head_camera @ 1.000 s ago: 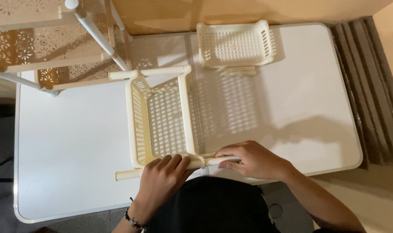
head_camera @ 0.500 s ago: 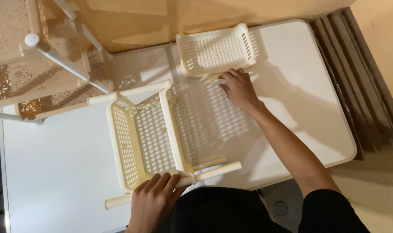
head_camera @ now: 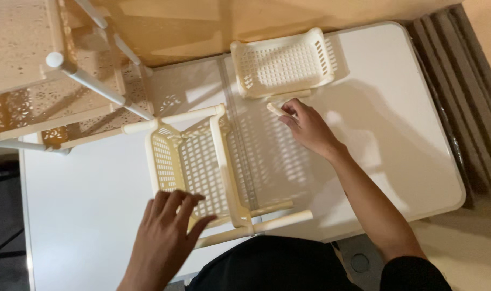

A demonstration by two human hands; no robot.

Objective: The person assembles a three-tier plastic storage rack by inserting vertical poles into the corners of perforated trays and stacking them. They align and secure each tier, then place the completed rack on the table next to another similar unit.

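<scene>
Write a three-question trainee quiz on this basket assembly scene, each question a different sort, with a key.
1. True or false: the right hand pinches a short cream rod just below the separate basket.
2. What does the left hand rest on? A) the white table B) the basket with poles fitted C) the perforated rack
3. Fill in: the separate basket lies at the table's ____ edge.

Key: 1 true; 2 B; 3 far.

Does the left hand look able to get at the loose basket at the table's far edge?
Probably not easily: the left hand rests on the near basket frame, and the right hand lies before the loose basket.
</scene>
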